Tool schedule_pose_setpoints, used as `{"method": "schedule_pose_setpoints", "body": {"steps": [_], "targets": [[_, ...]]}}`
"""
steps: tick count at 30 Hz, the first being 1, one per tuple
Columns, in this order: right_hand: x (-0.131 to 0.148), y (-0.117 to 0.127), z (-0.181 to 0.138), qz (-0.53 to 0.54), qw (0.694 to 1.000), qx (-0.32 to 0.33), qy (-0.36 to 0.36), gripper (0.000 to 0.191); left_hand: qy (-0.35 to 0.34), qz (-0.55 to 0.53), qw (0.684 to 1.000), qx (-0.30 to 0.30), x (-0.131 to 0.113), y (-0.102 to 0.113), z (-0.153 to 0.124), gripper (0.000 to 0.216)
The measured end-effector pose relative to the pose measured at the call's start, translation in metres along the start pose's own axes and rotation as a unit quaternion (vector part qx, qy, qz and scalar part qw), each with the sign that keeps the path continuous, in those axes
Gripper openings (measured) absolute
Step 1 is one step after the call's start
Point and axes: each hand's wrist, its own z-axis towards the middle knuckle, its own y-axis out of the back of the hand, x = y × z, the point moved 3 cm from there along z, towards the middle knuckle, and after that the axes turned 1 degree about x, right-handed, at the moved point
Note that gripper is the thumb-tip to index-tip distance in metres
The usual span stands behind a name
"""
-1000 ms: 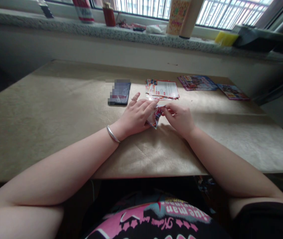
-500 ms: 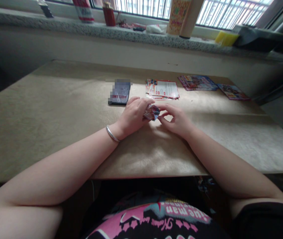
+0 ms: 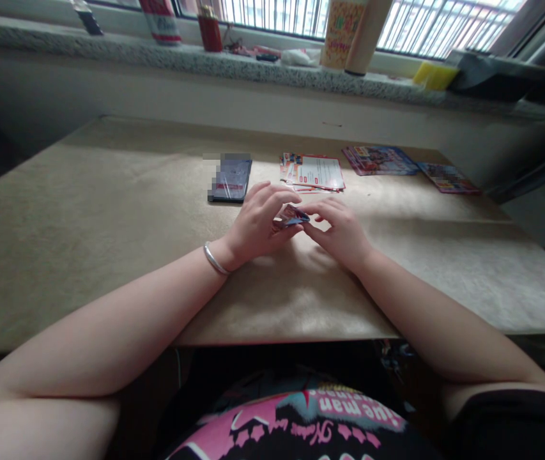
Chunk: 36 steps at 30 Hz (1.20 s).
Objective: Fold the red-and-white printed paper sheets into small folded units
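Note:
A small folded piece of printed paper (image 3: 292, 216), red, blue and white, is pinched between both my hands just above the brown paper-covered table (image 3: 109, 211). My left hand (image 3: 257, 223), with a silver bangle at the wrist, curls its fingers round the paper's left side. My right hand (image 3: 342, 229) grips the right side with thumb and fingers closed. Most of the paper is hidden by my fingers.
A dark phone (image 3: 230, 178) lies just beyond my left hand. A stack of printed leaflets (image 3: 313, 171) sits behind my hands, with more leaflets (image 3: 380, 159) and another leaflet (image 3: 448, 177) to the right. The stone windowsill (image 3: 253, 64) holds cups and small items.
The folded paper went from hanging as a downward point between my hands to a smaller, flatter fold. Both hands drew closer together and stayed over the same spot.

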Motion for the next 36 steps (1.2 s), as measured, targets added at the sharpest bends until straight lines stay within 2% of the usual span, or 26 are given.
{"method": "schedule_pose_setpoints", "body": {"steps": [2, 6, 11, 17, 25, 32, 36], "targets": [[0.001, 0.002, 0.001, -0.025, 0.999, -0.033, 0.015, 0.014, -0.016, -0.005, 1.0, -0.018, -0.001, 0.001, 0.001, 0.025], [0.0, 0.005, 0.002, -0.036, 0.994, -0.083, 0.057, 0.009, 0.004, -0.014, 0.998, -0.055, 0.001, 0.0, 0.0, 0.015], [-0.001, 0.004, 0.002, -0.014, 0.996, -0.065, 0.063, 0.015, 0.046, -0.038, 0.997, -0.057, 0.006, -0.001, 0.0, 0.016], [-0.005, 0.006, 0.001, 0.0, 0.995, -0.102, 0.02, 0.01, 0.062, -0.079, 0.993, -0.065, 0.006, 0.0, 0.0, 0.014], [-0.005, 0.008, 0.001, -0.021, 0.993, -0.117, 0.027, 0.008, 0.054, -0.101, 0.991, -0.077, 0.006, 0.001, 0.0, 0.01], [-0.004, 0.01, 0.001, -0.018, 0.99, -0.13, 0.041, 0.005, 0.096, -0.109, 0.986, -0.08, 0.007, 0.0, -0.001, 0.014], [-0.001, 0.012, 0.001, -0.023, 0.988, -0.137, 0.062, 0.004, 0.094, -0.114, 0.986, -0.078, 0.007, -0.001, -0.002, 0.014]]}}
